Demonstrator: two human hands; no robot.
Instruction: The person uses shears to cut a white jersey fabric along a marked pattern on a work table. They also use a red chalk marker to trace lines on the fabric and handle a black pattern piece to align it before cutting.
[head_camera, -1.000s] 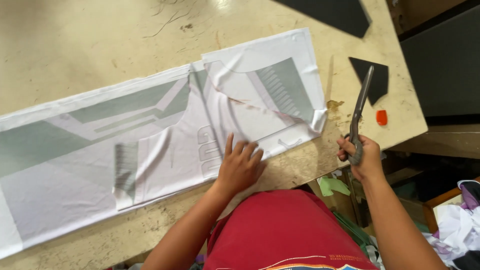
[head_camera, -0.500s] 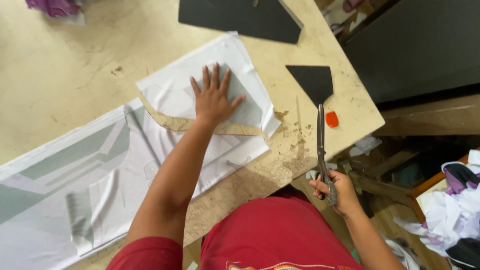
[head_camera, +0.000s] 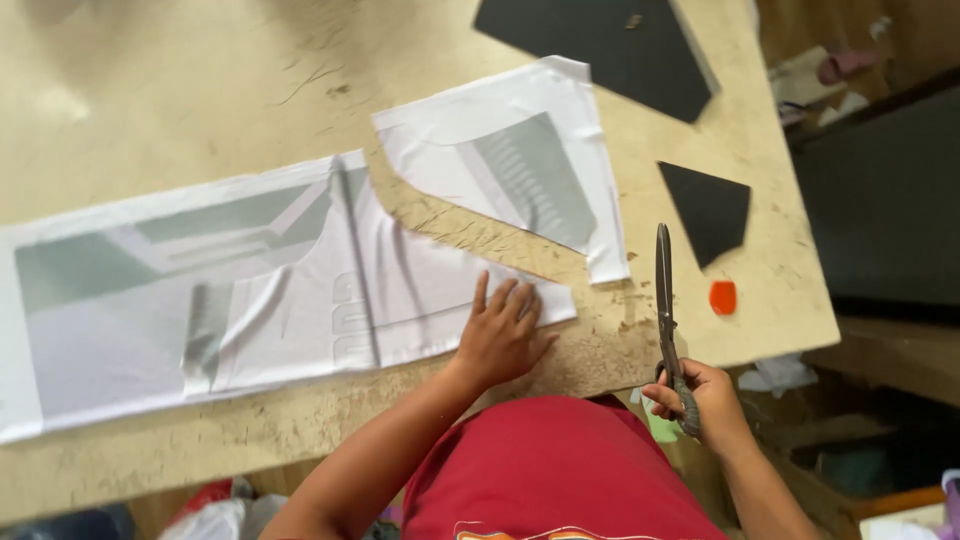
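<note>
The tabletop is a wide, pale, scratched board that fills most of the view, and its near edge is worn and rough. On it lies the long fabric panel, white with grey printed shapes, stretched from the far left edge toward the middle; it lies flat and a little wrinkled. Its right end is a slanted cut edge. Beyond a bare strip of board, further right and farther away, lies the cut-off fabric piece, the same white and grey cloth, apart from the long panel.

At the far right is a large black sheet, and nearer a small black piece, both flat on the board. A small orange thing lies near the right edge; it is perhaps tailor's chalk, but it is too small to be sure.

The left hand rests with spread, open fingers on the near right corner of the long panel, pressing it down, so the cloth seems held to stay in place. The right hand is off the near edge of the tabletop, its fingers closed through the handles of the scissors. The blades are together and point away over the board.
</note>
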